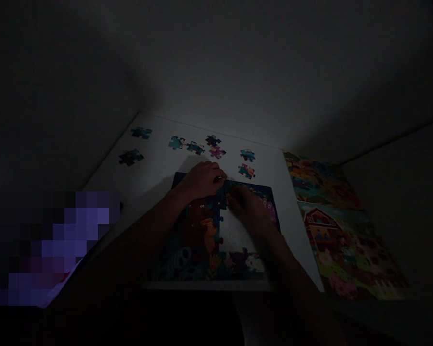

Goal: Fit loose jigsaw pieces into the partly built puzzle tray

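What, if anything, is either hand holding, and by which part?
It cannot be told: the left hand and right hand are over the puzzle, but darkness hides any grip.

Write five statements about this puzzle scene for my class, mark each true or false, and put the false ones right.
1. The left hand is at the far edge of the puzzle. True.
2. The puzzle is fully filled in. False: an unfilled gap shows near the right hand.
3. Loose pieces lie on the white table beyond the puzzle. True.
4. All the loose pieces lie to the right of the puzzle. False: they are spread out beyond it, two of them off to the left.
5. A barn picture lies to the right of the puzzle. True.
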### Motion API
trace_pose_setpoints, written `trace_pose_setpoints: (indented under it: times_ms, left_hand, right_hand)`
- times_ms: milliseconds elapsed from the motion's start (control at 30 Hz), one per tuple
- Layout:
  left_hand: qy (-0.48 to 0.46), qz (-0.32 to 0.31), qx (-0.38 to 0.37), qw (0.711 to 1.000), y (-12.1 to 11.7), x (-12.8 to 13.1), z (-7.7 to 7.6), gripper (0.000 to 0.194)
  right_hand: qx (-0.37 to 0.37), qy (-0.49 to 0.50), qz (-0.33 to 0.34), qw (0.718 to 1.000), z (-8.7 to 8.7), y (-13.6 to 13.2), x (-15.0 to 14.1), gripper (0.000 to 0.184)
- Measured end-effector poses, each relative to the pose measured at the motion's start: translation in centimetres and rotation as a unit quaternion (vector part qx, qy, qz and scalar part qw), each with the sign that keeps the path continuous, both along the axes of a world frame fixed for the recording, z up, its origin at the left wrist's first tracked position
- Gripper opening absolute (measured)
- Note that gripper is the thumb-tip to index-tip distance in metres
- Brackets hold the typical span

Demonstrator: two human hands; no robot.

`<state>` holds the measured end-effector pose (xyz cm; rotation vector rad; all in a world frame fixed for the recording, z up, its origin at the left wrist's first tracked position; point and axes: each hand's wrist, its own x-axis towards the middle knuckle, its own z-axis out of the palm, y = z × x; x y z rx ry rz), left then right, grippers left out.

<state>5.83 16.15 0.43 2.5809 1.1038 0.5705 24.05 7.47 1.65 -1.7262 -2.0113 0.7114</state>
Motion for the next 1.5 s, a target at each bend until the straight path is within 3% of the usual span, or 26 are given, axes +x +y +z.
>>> trace_pose_setpoints:
  times_ms: [500, 967, 1267, 1500]
  left_hand:
    - [0.014, -0.044, -0.017, 0.999, -0.1, 0.2, 0.1, 0.021]
    - [0.032, -0.046, -0.050, 0.997, -0.2, 0.1, -0.2, 0.028]
    - [0.033, -0.052, -0.051, 0.997, -0.3, 0.0, -0.1, 0.026]
    - [0.050, -0.039, -0.039, 0.997, -1.0, 0.7, -0.2, 0.034]
  right_hand:
    - [0.072, -0.064, 0.016, 0.995, -0.3, -0.1, 0.0, 0.014]
    - [0.064, -0.007, 0.016, 0.998, -0.2, 0.2, 1.0, 0.019]
    - [0.121, -0.003, -0.077, 0.990, -1.2, 1.9, 3.6, 0.021]
    - [0.118, -0.076, -0.194, 0.971, -2.3, 2.4, 3.3, 0.026]
